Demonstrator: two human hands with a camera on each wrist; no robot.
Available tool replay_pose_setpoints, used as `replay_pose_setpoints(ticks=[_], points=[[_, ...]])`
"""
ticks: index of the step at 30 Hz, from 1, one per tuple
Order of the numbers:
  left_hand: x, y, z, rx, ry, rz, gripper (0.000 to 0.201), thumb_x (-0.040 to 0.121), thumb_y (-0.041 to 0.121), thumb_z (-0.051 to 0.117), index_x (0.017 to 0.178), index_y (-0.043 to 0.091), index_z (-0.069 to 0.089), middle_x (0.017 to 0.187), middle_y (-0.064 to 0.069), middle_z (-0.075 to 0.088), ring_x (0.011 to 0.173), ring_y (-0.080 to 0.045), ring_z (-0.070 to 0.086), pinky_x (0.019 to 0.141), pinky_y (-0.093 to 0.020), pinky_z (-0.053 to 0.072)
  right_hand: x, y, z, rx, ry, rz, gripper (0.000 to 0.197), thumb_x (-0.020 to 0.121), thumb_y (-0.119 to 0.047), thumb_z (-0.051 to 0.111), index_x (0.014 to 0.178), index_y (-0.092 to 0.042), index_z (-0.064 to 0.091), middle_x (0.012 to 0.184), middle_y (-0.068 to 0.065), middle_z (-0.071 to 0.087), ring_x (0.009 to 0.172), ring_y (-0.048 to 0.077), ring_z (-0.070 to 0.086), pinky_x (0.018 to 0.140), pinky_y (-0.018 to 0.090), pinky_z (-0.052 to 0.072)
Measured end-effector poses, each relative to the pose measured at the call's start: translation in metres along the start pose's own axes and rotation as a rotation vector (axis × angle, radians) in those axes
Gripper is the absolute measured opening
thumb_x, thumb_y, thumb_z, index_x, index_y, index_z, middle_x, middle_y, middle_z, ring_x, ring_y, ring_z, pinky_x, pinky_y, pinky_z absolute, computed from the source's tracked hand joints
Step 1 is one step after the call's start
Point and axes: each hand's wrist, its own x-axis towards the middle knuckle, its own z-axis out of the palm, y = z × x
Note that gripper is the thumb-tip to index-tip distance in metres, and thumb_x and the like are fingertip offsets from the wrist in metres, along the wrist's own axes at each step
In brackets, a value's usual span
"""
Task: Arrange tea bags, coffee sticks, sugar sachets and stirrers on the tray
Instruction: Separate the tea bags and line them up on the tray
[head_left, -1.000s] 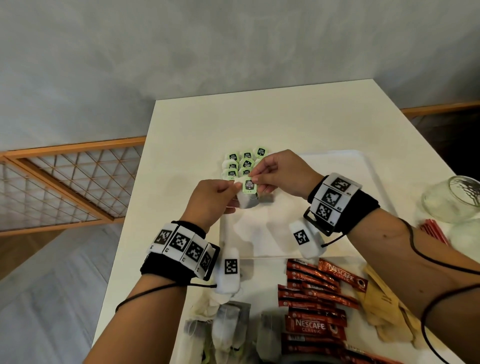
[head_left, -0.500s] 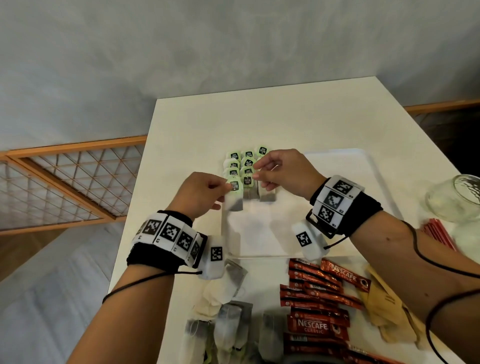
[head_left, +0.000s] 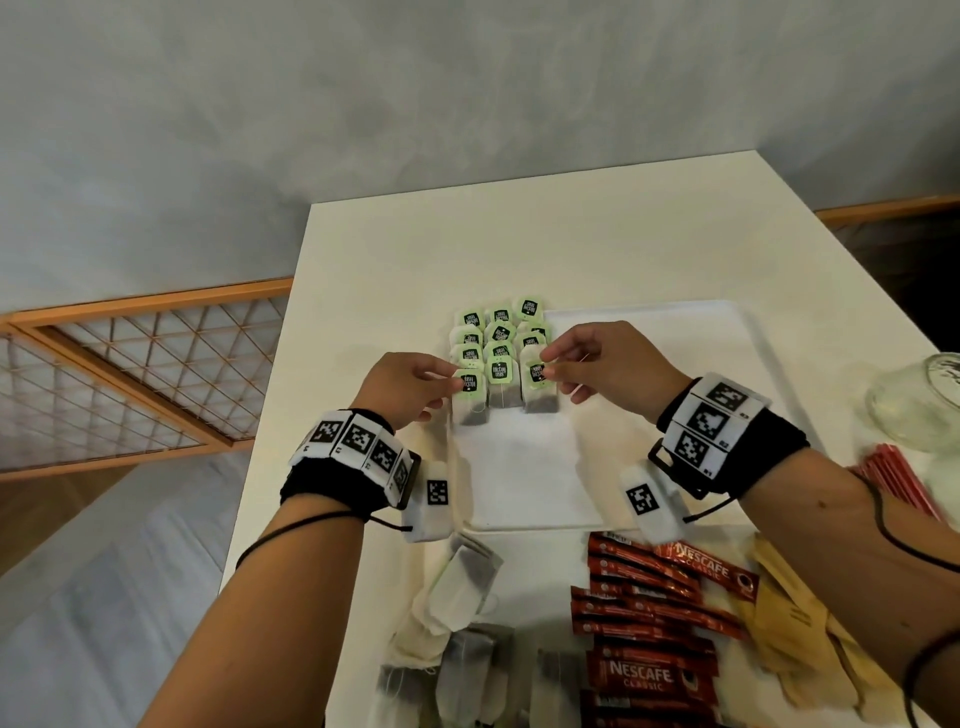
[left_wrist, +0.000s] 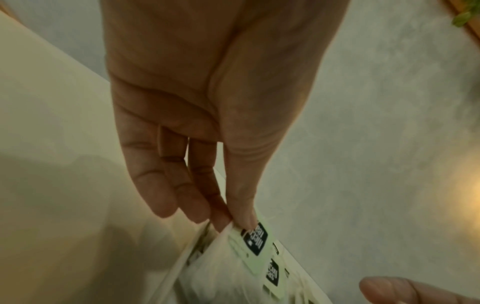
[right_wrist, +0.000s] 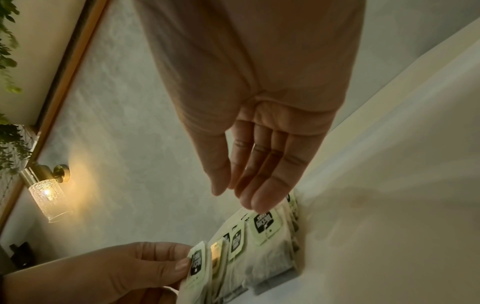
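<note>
A white tray (head_left: 524, 478) lies mid-table with green-tagged tea bags (head_left: 500, 332) laid in rows at its far left corner. My left hand (head_left: 453, 385) pinches the top of the leftmost tea bag (head_left: 470, 397) of the nearest row, thumb against finger in the left wrist view (left_wrist: 233, 223). That bag (right_wrist: 196, 267) lies at the tray's left rim. My right hand (head_left: 548, 366) hovers over the rightmost tea bag (head_left: 538, 387) of the same row. Its fingers (right_wrist: 255, 200) are straight just above that bag's tag (right_wrist: 263, 223), holding nothing.
In front of the tray lie loose tea bags (head_left: 462, 587), red coffee sticks (head_left: 654, 623) and brown sugar sachets (head_left: 795, 629). Red stirrers (head_left: 893, 478) and a glass jar (head_left: 919, 405) sit at the right. The table's left edge is close to my left wrist.
The tea bag that both hands held up has come down at the left end of the nearest row. My right hand let go of it and moved to the rightmost bag.
</note>
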Motion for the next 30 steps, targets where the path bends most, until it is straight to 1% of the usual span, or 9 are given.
replay_pose_setpoints(ticks=[3, 6, 11, 14, 20, 23, 25, 28, 30], points=[[0.003, -0.001, 0.0, 0.018, 0.006, 0.01, 0.006, 0.085, 0.017, 0.075, 0.087, 0.021, 0.072, 0.071, 0.0, 0.065, 0.062, -0.012, 0.058, 0.057, -0.02, 0.051, 0.0, 0.0, 0.002, -0.004, -0.005, 0.001, 0.01, 0.082, -0.005, 0.073, 0.089, -0.011, 0.071, 0.072, 0.004, 0.065, 0.062, 0.016, 0.064, 0.059, 0.029, 0.055], [0.002, 0.0, -0.001, 0.026, -0.005, 0.013, 0.011, 0.084, 0.017, 0.076, 0.095, 0.018, 0.073, 0.073, -0.001, 0.067, 0.064, -0.013, 0.059, 0.057, -0.019, 0.051, 0.0, 0.0, 0.003, -0.016, -0.006, -0.004, 0.01, 0.082, -0.005, 0.073, 0.09, -0.01, 0.071, 0.073, 0.005, 0.065, 0.061, 0.015, 0.064, 0.059, 0.028, 0.054], [-0.007, 0.007, -0.01, 0.036, 0.028, 0.009, 0.031, 0.079, 0.028, 0.081, 0.107, 0.02, 0.069, 0.085, -0.003, 0.072, 0.076, -0.017, 0.067, 0.076, -0.033, 0.058, -0.012, -0.004, 0.006, -0.044, 0.007, -0.022, 0.011, 0.081, -0.006, 0.074, 0.092, -0.01, 0.072, 0.075, 0.007, 0.064, 0.063, 0.015, 0.064, 0.058, 0.026, 0.053], [-0.026, 0.013, -0.018, 0.078, 0.044, 0.033, 0.037, 0.079, 0.03, 0.08, 0.112, 0.018, 0.067, 0.088, -0.003, 0.072, 0.083, -0.02, 0.069, 0.08, -0.038, 0.058, -0.03, -0.005, 0.013, -0.067, -0.017, -0.048, 0.011, 0.081, -0.008, 0.074, 0.091, -0.013, 0.072, 0.073, 0.006, 0.064, 0.062, 0.012, 0.064, 0.059, 0.026, 0.055], [-0.089, 0.001, -0.018, 0.246, -0.084, 0.078, 0.034, 0.08, 0.031, 0.078, 0.111, 0.023, 0.068, 0.089, 0.003, 0.072, 0.078, -0.011, 0.064, 0.076, -0.031, 0.052, -0.082, 0.002, 0.039, -0.097, -0.099, -0.062, 0.013, 0.081, -0.009, 0.074, 0.093, -0.012, 0.071, 0.078, 0.01, 0.066, 0.066, 0.013, 0.064, 0.062, 0.027, 0.056], [-0.124, -0.018, -0.015, 0.416, -0.14, 0.146, 0.03, 0.081, 0.031, 0.078, 0.109, 0.029, 0.069, 0.094, 0.009, 0.071, 0.078, -0.001, 0.062, 0.077, -0.021, 0.048, -0.103, 0.011, 0.051, -0.115, -0.147, -0.06, 0.013, 0.081, -0.011, 0.075, 0.093, -0.014, 0.072, 0.078, 0.008, 0.067, 0.066, 0.011, 0.063, 0.064, 0.028, 0.057], [-0.147, -0.031, -0.009, 0.452, -0.184, 0.206, 0.03, 0.079, 0.026, 0.08, 0.106, 0.032, 0.069, 0.099, 0.009, 0.069, 0.083, -0.001, 0.063, 0.077, -0.019, 0.048, -0.116, 0.018, 0.059, -0.131, -0.178, -0.058, 0.014, 0.08, -0.011, 0.076, 0.093, -0.015, 0.072, 0.077, 0.005, 0.067, 0.064, 0.008, 0.062, 0.064, 0.028, 0.057], [-0.173, -0.047, 0.003, 0.498, -0.243, 0.347, 0.036, 0.075, 0.02, 0.082, 0.106, 0.033, 0.07, 0.102, 0.012, 0.064, 0.087, -0.007, 0.059, 0.075, -0.021, 0.048, -0.13, 0.026, 0.068, -0.174, -0.217, -0.054, 0.016, 0.08, -0.014, 0.078, 0.094, -0.015, 0.073, 0.078, 0.001, 0.067, 0.062, 0.004, 0.06, 0.062, 0.025, 0.055], [-0.182, -0.055, 0.012, 0.596, -0.292, 0.458, 0.039, 0.073, 0.026, 0.082, 0.107, 0.037, 0.067, 0.107, 0.015, 0.06, 0.091, -0.008, 0.055, 0.078, -0.029, 0.049, -0.138, 0.029, 0.072, -0.224, -0.234, -0.05, 0.017, 0.078, -0.017, 0.079, 0.094, -0.017, 0.074, 0.081, -0.003, 0.069, 0.064, 0.001, 0.059, 0.064, 0.022, 0.052]])
